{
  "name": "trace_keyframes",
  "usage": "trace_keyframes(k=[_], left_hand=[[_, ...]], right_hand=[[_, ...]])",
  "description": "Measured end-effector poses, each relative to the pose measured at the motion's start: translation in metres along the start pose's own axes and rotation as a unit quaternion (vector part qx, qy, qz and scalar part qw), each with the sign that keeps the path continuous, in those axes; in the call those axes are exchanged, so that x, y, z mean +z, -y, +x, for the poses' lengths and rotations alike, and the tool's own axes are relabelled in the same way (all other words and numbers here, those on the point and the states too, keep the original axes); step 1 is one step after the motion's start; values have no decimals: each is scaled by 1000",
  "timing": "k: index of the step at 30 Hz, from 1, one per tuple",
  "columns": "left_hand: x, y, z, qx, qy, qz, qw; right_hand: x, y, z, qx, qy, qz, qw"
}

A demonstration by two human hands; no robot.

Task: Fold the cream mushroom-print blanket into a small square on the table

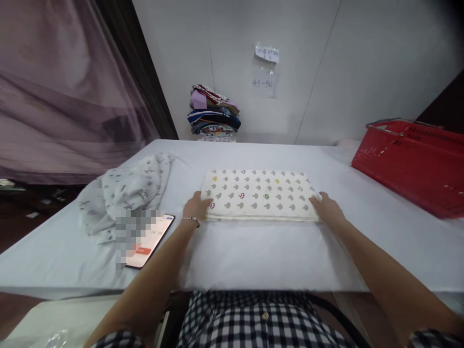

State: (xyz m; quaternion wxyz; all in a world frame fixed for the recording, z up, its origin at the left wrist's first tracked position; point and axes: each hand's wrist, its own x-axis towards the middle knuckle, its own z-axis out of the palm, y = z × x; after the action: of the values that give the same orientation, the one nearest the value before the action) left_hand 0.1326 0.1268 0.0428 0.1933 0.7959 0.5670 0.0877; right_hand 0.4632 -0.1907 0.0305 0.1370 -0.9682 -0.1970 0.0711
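Note:
A folded cream cloth (259, 191) printed with small grey, red, yellow and green mushroom shapes lies flat on the white-covered table (275, 256). Its folded layers show along the near edge. My left hand (195, 208) grips the left end, thumb on top, with a bracelet at the wrist. At the opposite end, my right hand (327, 209) holds the cloth the same way, its thumb over the top. The other fingers of both hands are partly hidden by the cloth and the hands themselves.
Left of my left arm lies a lit phone (154, 241), partly blurred out, beside a crumpled patterned cloth (125, 191). Folded fabrics (213, 113) are stacked by the back wall. A red basket (409, 164) stands at the right. A paper label (264, 83) reads 45-50.

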Motion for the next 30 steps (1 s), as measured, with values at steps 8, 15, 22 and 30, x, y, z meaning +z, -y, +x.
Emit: trace_keyframes(k=[8,15,22,30], left_hand=[[-5,4,-15,43,-49,80,995],[12,-25,-49,408,-107,28,906],[50,-47,-61,523,-28,-33,851],[49,-37,-57,527,-46,-45,848]], right_hand=[[-9,5,-12,-4,-17,-67,998],[1,46,-58,-361,-75,65,927],[27,77,-77,-504,-21,104,857],[42,75,-77,-502,-87,101,854]])
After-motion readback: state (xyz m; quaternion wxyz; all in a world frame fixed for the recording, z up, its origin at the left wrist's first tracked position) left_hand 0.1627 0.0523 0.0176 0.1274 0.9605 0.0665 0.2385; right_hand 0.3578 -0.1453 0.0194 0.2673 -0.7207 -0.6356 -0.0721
